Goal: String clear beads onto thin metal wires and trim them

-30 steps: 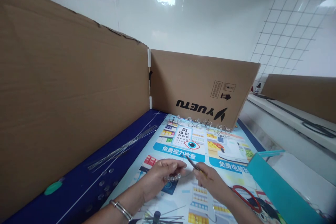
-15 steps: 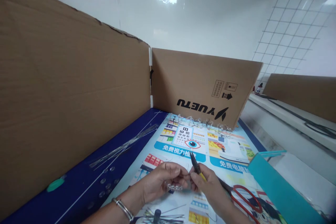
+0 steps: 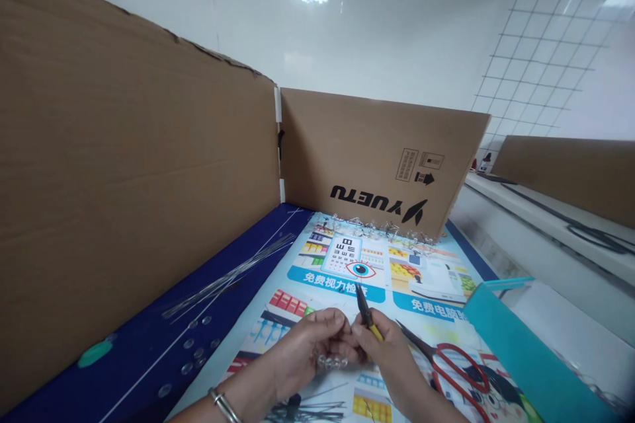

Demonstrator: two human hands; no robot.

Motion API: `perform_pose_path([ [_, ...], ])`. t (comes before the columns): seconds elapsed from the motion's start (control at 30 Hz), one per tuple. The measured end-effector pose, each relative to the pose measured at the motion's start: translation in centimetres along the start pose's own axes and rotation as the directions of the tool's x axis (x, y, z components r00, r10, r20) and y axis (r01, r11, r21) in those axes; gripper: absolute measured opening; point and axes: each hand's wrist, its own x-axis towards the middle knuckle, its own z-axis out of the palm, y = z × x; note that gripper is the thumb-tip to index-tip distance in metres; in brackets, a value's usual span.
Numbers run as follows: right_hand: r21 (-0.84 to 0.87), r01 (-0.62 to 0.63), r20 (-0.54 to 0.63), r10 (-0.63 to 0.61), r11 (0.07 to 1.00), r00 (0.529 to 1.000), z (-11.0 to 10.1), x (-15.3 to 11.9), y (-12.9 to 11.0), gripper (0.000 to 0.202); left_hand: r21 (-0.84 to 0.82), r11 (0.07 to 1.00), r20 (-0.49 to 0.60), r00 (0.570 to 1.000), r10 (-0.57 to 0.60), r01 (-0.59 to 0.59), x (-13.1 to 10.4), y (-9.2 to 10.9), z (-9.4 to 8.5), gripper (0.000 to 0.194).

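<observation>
My left hand [image 3: 315, 350], with a silver bangle at the wrist, has its fingers curled around a short row of clear beads [image 3: 332, 362]. Against its fingertips, my right hand [image 3: 380, 344] is closed on pliers [image 3: 376, 332] with yellow on the handle and dark jaws pointing up and away. What the fingertips pinch between the two hands is too small to make out. Below the left hand lies a pile of thin dark wires [image 3: 310, 412]. Red-handled scissors [image 3: 461, 370] rest on the printed sheet right of my right hand.
Cardboard panels [image 3: 139, 145] stand at the left and back. Long thin wires [image 3: 228, 277] and several clear discs [image 3: 188, 344] lie on the blue surface, near a green piece [image 3: 94, 353]. Clear beaded pieces [image 3: 387, 228] line the back panel. A teal box [image 3: 530, 357] sits at right.
The view has shifted slightly, moving the surroundings a little left in the picture. My hands stay together at the fingertips, and the pliers remain in my right hand.
</observation>
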Motion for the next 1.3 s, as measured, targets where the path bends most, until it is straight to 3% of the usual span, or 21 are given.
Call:
perform_pose_path([
  [0.17,-0.034,-0.018,-0.009,0.018,0.999,1.000,-0.1,0.1,0.1,0.024,0.021,0.999,-0.039,0.998,-0.045,0.045,0.0,0.2,0.0,0.021],
  [0.3,-0.044,0.008,-0.114,-0.013,0.999,0.993,-0.8,0.7,0.8,0.023,0.126,0.989,-0.081,0.993,0.086,-0.075,0.1,0.5,0.0,0.022],
  [0.47,0.060,-0.017,-0.155,0.026,0.998,0.987,-1.5,1.3,1.7,0.023,0.294,0.941,-0.105,0.972,0.209,-0.170,0.5,0.6,-0.3,0.024],
  [0.73,0.213,-0.010,-0.211,0.056,0.977,0.976,-1.9,2.0,2.7,0.022,0.253,0.942,-0.142,0.955,0.260,-0.219,0.6,0.4,-0.3,0.030],
  [0.97,0.016,0.024,-0.211,-0.020,1.000,0.977,-1.7,1.8,2.4,0.020,0.437,0.884,-0.238,0.925,0.294,-0.169,0.7,0.2,-0.9,0.034],
  [1.13,-0.145,0.052,-0.146,-0.073,0.988,0.987,-1.5,1.5,2.4,0.020,0.513,0.849,-0.206,0.941,0.269,-0.131,1.0,-0.1,-1.3,0.033],
  [1.3,-0.146,0.066,-0.136,-0.087,0.987,0.987,-1.6,1.3,1.7,0.020,0.581,0.804,-0.141,0.957,0.253,-0.127,0.7,0.4,-1.2,0.029],
])
